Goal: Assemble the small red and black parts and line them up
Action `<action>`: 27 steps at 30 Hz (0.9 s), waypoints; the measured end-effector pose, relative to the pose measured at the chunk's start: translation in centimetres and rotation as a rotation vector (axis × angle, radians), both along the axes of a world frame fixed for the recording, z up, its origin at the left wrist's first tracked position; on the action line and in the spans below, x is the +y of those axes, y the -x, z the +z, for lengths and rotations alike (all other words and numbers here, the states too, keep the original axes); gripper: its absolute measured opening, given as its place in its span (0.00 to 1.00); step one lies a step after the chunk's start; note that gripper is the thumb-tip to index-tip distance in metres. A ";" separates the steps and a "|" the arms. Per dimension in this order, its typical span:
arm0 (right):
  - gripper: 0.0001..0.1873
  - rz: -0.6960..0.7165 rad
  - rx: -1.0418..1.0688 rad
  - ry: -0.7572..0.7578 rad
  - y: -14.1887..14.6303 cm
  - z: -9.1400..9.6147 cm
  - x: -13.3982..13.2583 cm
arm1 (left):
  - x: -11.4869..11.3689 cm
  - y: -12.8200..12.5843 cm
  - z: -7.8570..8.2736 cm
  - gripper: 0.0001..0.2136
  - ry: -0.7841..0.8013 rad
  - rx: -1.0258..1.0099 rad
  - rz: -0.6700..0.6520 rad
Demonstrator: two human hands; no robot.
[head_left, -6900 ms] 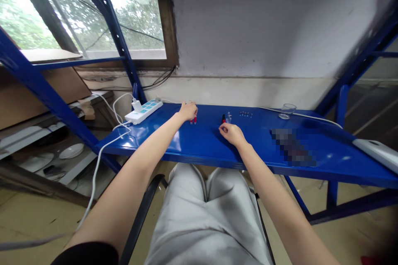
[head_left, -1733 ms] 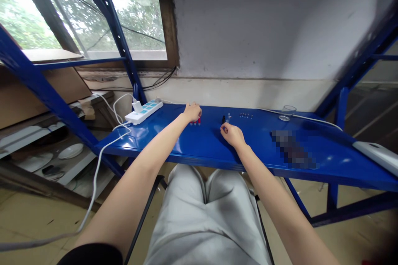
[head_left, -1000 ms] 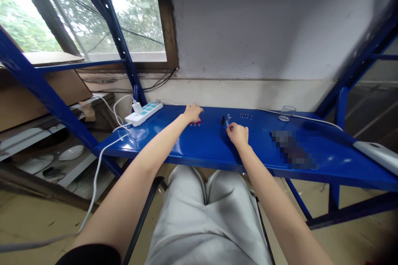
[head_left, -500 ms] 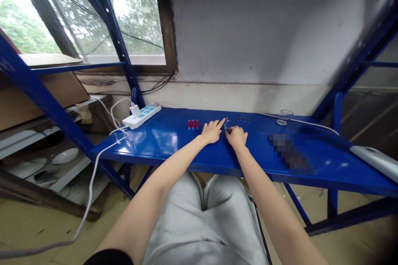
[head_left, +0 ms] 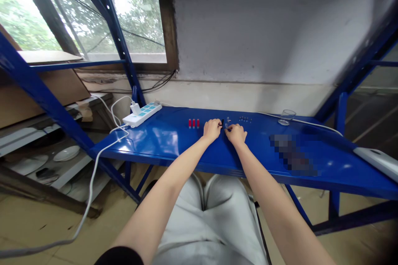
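My left hand [head_left: 212, 130] is over the middle of the blue table, fingers closed in a pinch on a small black piece [head_left: 222, 123]. Close beside it, my right hand [head_left: 236, 135] has its thumb and fingers pressed together at the tabletop; whatever is in them is too small to name. Small clear pieces [head_left: 228, 120] lie just beyond and between the fingertips. Left of my left hand, three red cylinders [head_left: 193, 123] with pale ends are lined up side by side. A group of tiny pale parts [head_left: 245, 119] lies beyond my right hand.
A white power strip [head_left: 142, 114] with a plugged-in adapter sits at the table's back left. At the back right stands a clear glass [head_left: 286, 117], near a white cable. A blurred dark object [head_left: 292, 155] and a white device [head_left: 377, 161] lie on the right.
My left hand's extended index finger has drawn in, and the hand is now pinching a small black piece. My right hand stays almost in place.
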State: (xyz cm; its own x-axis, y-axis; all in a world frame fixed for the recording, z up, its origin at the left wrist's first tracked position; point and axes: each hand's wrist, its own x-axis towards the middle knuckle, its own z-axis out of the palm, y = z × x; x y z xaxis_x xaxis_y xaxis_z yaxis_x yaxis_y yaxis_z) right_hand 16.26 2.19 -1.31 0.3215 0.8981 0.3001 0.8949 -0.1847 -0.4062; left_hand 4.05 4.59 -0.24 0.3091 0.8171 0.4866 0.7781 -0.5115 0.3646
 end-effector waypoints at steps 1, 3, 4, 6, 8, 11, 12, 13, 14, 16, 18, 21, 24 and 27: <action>0.14 0.006 0.002 -0.005 0.0 0.0 0.0 | 0.0 0.1 0.0 0.04 -0.011 -0.007 -0.006; 0.14 0.015 0.004 -0.014 0.0 0.0 0.1 | -0.1 0.4 0.1 0.03 -0.037 -0.010 -0.018; 0.13 0.017 0.005 -0.016 0.1 0.0 0.1 | -0.2 0.6 0.1 0.02 -0.044 -0.015 -0.025; 0.13 0.018 0.008 -0.014 0.1 0.0 0.2 | -0.5 1.2 0.2 0.02 -0.049 -0.061 -0.041; 0.13 0.017 0.015 -0.007 0.1 0.1 0.2 | -0.8 1.8 0.1 0.02 -0.051 -0.156 -0.060; 0.12 0.014 0.028 -0.007 0.1 0.0 0.4 | -1.5 2.6 -0.2 0.01 -0.026 -0.329 -0.068; 0.12 0.014 0.031 -0.009 0.1 0.0 0.4 | -1.7 2.8 -0.3 0.01 -0.007 -0.379 -0.064; 0.12 0.015 0.032 -0.010 0.1 0.0 0.4 | -1.9 3.0 -0.5 0.02 0.011 -0.423 -0.059; 0.12 0.017 0.033 -0.010 0.1 0.0 0.5 | -2.1 3.1 -0.5 0.02 0.023 -0.460 -0.054; 0.11 0.020 0.034 -0.011 0.1 0.0 0.5 | -2.4 3.3 -0.7 0.02 0.024 -0.508 -0.050; 0.11 0.021 0.032 -0.015 0.1 0.1 0.4 | -2.5 3.4 -0.7 0.02 0.014 -0.516 -0.050; 0.10 0.034 0.004 -0.028 0.2 0.2 0.0 | -2.7 3.6 -0.5 0.02 -0.001 -0.490 -0.047; 0.09 0.115 -0.097 -0.044 0.5 0.3 -0.7 | -2.8 3.6 -0.4 0.02 -0.034 -0.491 -0.058; 0.08 0.234 -0.219 -0.064 0.8 0.4 -1.4 | -2.8 3.6 -0.4 0.03 -0.054 -0.499 -0.075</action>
